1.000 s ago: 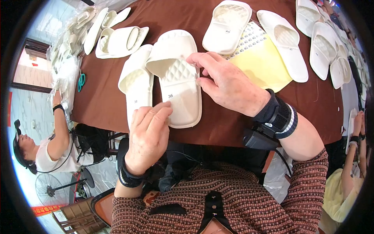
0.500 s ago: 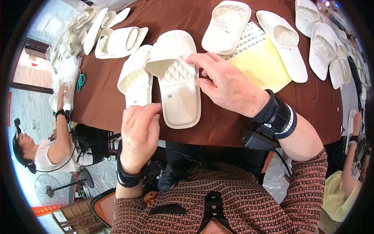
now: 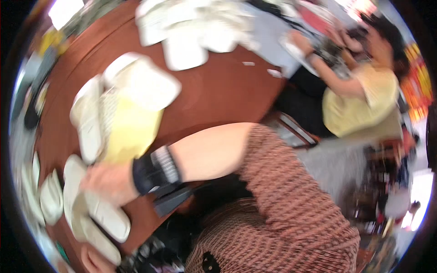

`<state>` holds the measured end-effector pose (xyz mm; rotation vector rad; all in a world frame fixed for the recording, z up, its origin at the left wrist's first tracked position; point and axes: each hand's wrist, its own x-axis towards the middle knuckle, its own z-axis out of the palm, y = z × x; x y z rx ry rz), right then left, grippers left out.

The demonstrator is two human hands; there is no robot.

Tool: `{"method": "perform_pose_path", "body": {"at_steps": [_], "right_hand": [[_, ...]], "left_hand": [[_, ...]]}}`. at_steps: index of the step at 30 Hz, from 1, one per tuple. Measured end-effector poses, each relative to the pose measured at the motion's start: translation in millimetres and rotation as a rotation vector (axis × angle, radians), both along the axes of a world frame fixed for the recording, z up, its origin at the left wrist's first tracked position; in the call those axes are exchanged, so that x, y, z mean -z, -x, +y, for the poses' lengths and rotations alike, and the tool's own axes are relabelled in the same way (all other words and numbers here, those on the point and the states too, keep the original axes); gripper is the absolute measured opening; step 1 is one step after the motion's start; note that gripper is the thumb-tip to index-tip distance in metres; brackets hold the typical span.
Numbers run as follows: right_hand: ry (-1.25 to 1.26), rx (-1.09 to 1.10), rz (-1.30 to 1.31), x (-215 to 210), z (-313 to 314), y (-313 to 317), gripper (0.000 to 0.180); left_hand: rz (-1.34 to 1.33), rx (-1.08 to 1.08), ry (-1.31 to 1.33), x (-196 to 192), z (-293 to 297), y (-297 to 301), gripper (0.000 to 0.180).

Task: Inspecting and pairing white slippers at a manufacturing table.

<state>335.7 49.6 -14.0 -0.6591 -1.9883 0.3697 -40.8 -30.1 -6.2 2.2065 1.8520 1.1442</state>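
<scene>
My right hand lies over the upper part of a white slide slipper at the lower left. Motion smears its fingers, so their grip does not show. Beside that slipper lies a second white slipper, closer to the lower edge. Only part of my left hand shows at the bottom of the picture, near the second slipper; its fingers are blurred and cut off. Just beyond my right hand is a yellow sheet, with a white slipper at its left and another slipper over its far end.
The brown-covered table holds a cluster of white slippers at the far side. More slippers lie at the left. A co-worker in a yellow shirt sits at the right, hands around a white item.
My view has swung strongly to the right, bringing the co-worker in yellow fully into sight. The slippers and both my hands now appear at the lower left, blurred.
</scene>
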Motion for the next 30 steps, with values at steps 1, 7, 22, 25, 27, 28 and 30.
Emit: {"method": "perform_pose_path", "body": {"at_steps": [1,7,22,25,27,28,30], "right_hand": [[0.115,0.037,-0.11,-6.4,-1.6,-12.0,0.024],[0.162,0.091,-0.176,11.6,-2.6,-14.3,0.022],[0.342,0.02,-0.17,-21.4,-23.6,-27.8,0.037],[0.338,0.037,-0.112,-8.1,-17.2,-19.4,0.037],[0.268,0.051,-0.108,-14.1,-22.3,-19.2,0.035],[0.257,0.09,-0.178,-15.9,-24.9,-18.1,0.036],[0.232,0.136,-0.254,-16.2,-25.9,-17.4,0.038]], "left_hand": [[-0.474,0.065,0.198,38.3,32.5,10.5,0.027],[0.018,0.029,-0.006,-17.9,-13.2,-102.1,0.019],[-0.05,0.046,-0.202,4.6,5.1,-98.3,0.016],[-0.069,0.056,-0.179,2.4,-1.0,-103.6,0.016],[-0.056,0.04,-0.205,3.1,-0.6,-102.3,0.016],[-0.024,0.05,-0.216,2.7,-0.7,-101.4,0.016],[0.018,0.06,-0.225,-1.5,-1.9,-104.0,0.016]]}}
